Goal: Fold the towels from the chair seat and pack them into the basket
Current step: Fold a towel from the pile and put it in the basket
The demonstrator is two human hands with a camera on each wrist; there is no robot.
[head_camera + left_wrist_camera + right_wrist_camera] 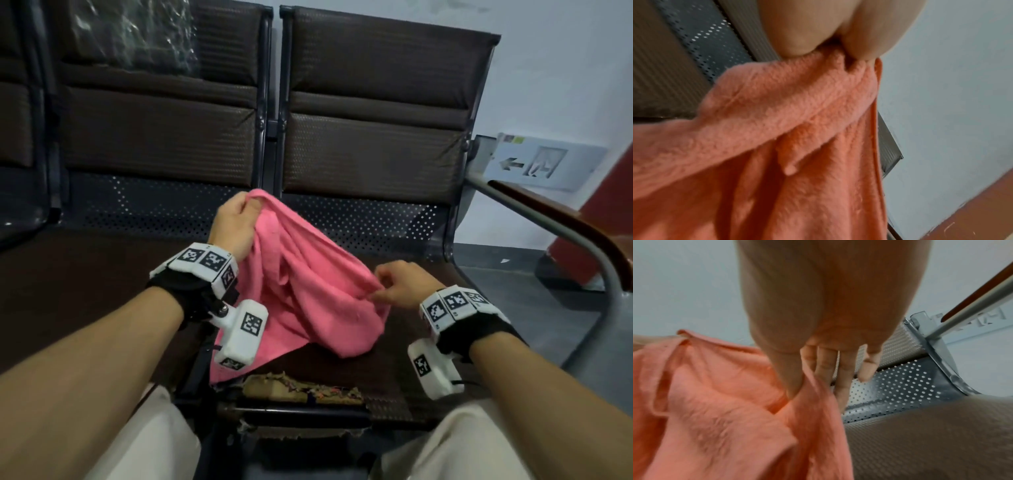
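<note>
- The left hand (pixel 236 222) is raised at the far left of the cloth, its fingers curled tight round a bunched corner of the pink terry towel (pixel 301 287). In the left wrist view the same hand (pixel 830 29) closes on the gathered edge, and the towel (pixel 777 146) hangs down from it in thick folds.
- The right hand (pixel 400 284) sits lower and nearer, to the right, pinching another edge of the towel between thumb and forefinger. In the right wrist view the thumb (pixel 789 374) presses the cloth (pixel 725 410) against the first finger, while the other fingers (pixel 844 382) hang straight and hold nothing.
- Between the two hands the towel is stretched slantwise, high at the left and low at the right, crumpled and not folded. Its lower part droops onto the dark brown padded chair seat (pixel 404 370), and one pointed corner lies toward the near left edge.
- Each wrist carries a black strap with white blocks printed in black-and-white square markers (pixel 205 260), and a white camera housing (pixel 239 332) hangs below the left wrist.
- At the near edge of the seat the covering is torn, showing frayed tan padding (pixel 301 389).
- Behind the seat stands a brown padded backrest (pixel 376 102) above a strip of grey perforated metal (pixel 359 219).
- A grey metal armrest with a wooden top (pixel 561 222) curves along the right side.
- On the pale wall at the far right is a white sign with an arrow (pixel 544 164).
- The person's light trousers (pixel 147 442) show at the near edge.
</note>
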